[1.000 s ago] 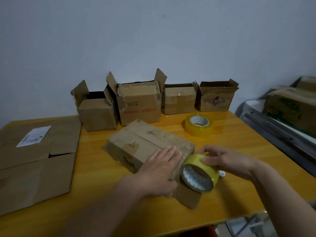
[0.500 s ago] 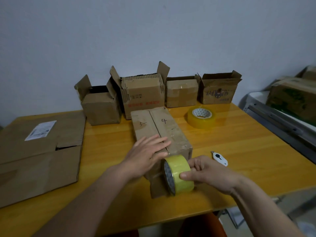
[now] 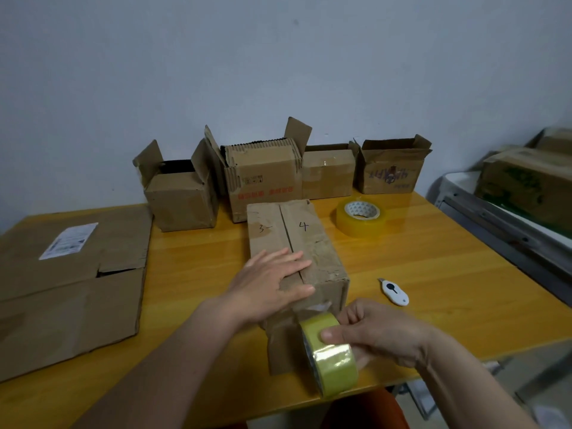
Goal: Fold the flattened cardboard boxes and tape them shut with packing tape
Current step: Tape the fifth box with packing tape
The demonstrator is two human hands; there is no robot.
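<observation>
Nearest the viewer, the right hand (image 3: pixel 380 332) grips a yellow tape roll (image 3: pixel 329 357) standing on edge at the near edge of the table (image 3: pixel 433 274). The thumb lies across the roll's outer band; the other fingers curl round its far side. The roll stands at the near end of the box (image 3: pixel 297 258), touching or just beside the loose near flap that lies flat on the table.

The left hand (image 3: pixel 272 283) lies flat on the box top, fingers straight and together, pressing down across the centre seam at the near end. It grips nothing.

The box lies in the middle of the table, its long axis running near to far. Its two top flaps meet at a seam along that axis. The left flap is marked "3" and the right flap "4" near the far end.

A small white cutter (image 3: pixel 394 293) lies on the table just right of the box, apart from it.

A flat cardboard sheet (image 3: pixel 71 292) covers the left part of the table. It carries a white label (image 3: pixel 68 240) near its far edge.

Further back and right of the box, a second tape roll (image 3: pixel 361 218) lies flat.

Along the far edge, against the wall (image 3: pixel 278 72), four boxes stand in a row: left box (image 3: pixel 181 196) with flaps up, red-print box (image 3: pixel 263 181), taped box (image 3: pixel 328 173), right box (image 3: pixel 390 168) with flaps open.

At the far right, beyond the table, more cartons (image 3: pixel 523 178) rest on a metal frame.
</observation>
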